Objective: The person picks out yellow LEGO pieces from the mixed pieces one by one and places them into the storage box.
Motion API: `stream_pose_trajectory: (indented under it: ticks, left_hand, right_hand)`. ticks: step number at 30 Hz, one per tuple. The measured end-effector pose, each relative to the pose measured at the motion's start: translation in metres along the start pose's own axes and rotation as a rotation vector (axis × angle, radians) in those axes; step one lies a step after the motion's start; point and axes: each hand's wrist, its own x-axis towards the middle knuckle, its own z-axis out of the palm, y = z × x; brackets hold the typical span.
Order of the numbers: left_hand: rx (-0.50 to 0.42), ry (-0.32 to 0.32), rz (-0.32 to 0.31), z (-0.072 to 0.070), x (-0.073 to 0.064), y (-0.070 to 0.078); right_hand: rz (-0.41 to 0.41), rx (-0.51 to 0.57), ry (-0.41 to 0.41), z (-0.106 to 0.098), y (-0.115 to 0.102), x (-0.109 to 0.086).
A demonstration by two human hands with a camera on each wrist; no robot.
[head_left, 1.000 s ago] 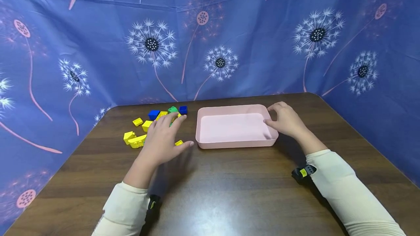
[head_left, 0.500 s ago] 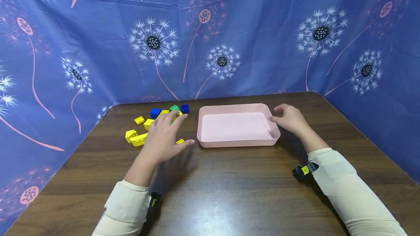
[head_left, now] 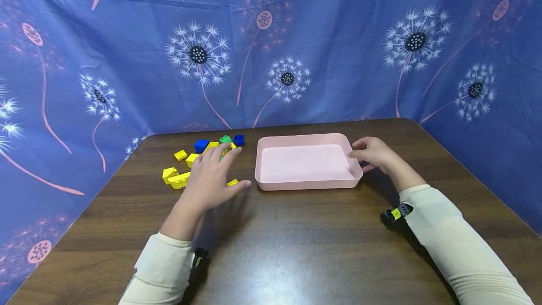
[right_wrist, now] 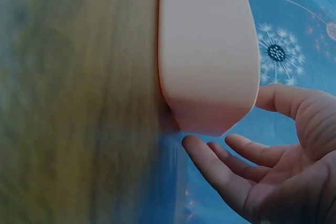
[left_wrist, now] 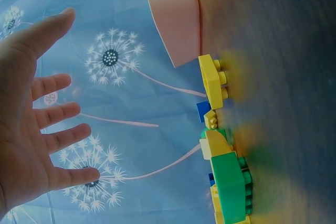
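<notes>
The right hand [head_left: 378, 154] has dipped its half-bent fingers beside the shallow pink rectangular tray [head_left: 309, 185], suggesting a grip I cannot confirm; the left hand [head_left: 209, 180] spreads empty.

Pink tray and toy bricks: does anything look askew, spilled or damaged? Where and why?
Nothing stands out. The pink tray sits flat on the table, with no visible crack. The toy bricks lie scattered to its left, whole where they show; the left hand hides some in the head view.
</notes>
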Motion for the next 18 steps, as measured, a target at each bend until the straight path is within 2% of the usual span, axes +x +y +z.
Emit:
stream_pose_trajectory:
  ticks: [6,12,18]
  left_hand:
    - [-0.002,0.001,0.004,0.000,0.000,-0.002]
    - [0.003,0.003,0.008,-0.001,0.000,-0.002]
    - [0.011,-0.017,0.007,-0.001,0.000,-0.002]
  right_hand:
    - [0.060,0.002,-0.033,-0.003,-0.004,0.009]
    - [0.128,0.068,-0.067,-0.005,-0.004,0.018]
    - [0.147,0.136,-0.124,-0.007,-0.001,0.023]
